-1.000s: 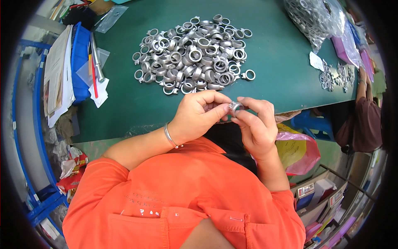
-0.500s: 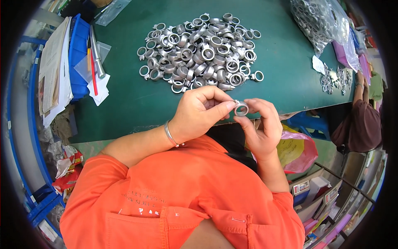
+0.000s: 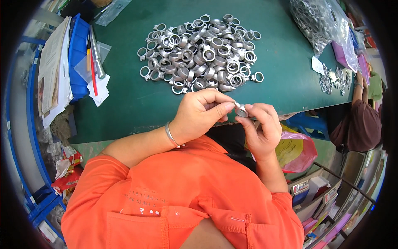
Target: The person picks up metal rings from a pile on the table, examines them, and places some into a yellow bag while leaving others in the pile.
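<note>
A small grey metal ring (image 3: 241, 111) with a stub on its side is held between my two hands, over the near edge of the green table (image 3: 116, 112). My left hand (image 3: 203, 111) pinches its stub end between thumb and forefinger. My right hand (image 3: 263, 124) grips the opposite side of the ring with thumb and fingertips. The ring is tilted, so its opening shows only as a narrow oval. Just beyond my hands lies a heap of similar metal rings (image 3: 199, 54), piled loosely on the table.
On the left stand a blue bin (image 3: 79, 58) with papers, a red pen (image 3: 93, 76) and a metal rod. At the right are a clear bag of metal parts (image 3: 319, 25) and a cluster of small metal pieces (image 3: 331, 81). Another person (image 3: 360, 116) sits beyond them.
The ring has turned between my fingers, from its opening facing me to a tilted, narrower view. My right hand has shifted slightly down; the heap has not changed.
</note>
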{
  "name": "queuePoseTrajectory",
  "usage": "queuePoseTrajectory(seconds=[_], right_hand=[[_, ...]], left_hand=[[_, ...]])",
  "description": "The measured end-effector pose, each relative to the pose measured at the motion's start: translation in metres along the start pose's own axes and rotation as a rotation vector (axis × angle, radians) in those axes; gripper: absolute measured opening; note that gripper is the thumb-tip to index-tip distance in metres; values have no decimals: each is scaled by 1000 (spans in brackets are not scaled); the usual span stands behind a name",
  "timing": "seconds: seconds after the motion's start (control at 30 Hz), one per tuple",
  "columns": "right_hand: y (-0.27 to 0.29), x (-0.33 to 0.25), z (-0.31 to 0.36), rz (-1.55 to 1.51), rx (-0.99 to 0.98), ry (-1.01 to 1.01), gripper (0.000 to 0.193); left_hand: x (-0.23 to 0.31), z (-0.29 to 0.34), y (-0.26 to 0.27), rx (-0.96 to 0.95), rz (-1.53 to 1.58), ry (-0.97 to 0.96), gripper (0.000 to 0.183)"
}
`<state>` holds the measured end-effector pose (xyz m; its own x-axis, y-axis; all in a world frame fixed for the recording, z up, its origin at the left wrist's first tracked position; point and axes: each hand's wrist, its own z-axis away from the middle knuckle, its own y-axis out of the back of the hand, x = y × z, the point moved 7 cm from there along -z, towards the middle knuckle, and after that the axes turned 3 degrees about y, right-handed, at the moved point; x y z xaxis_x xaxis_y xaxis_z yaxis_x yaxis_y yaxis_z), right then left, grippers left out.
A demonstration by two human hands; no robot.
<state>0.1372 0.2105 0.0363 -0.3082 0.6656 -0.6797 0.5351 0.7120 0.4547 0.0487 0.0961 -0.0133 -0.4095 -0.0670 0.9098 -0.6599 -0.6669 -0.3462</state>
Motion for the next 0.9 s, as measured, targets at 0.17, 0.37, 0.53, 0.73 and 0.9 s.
queuePoseTrajectory(seconds=[0.17,0.37,0.53,0.73,0.9], right_hand=[[0,-3,0,5,10,55,29],[0,20,9,-286,85,-240,29],[-2,22,13,-464,77,-311,30],[0,19,12,-363,83,-289,29],[2,-3,0,-27,45,-24,29]], left_hand=[[0,-1,-2,-30,25,25,14],[4,-2,-6,-38,118,-75,17],[2,-2,-4,-18,69,-71,18],[-2,0,-4,-7,123,33,19],[-10,-2,-3,-17,100,83,20]])
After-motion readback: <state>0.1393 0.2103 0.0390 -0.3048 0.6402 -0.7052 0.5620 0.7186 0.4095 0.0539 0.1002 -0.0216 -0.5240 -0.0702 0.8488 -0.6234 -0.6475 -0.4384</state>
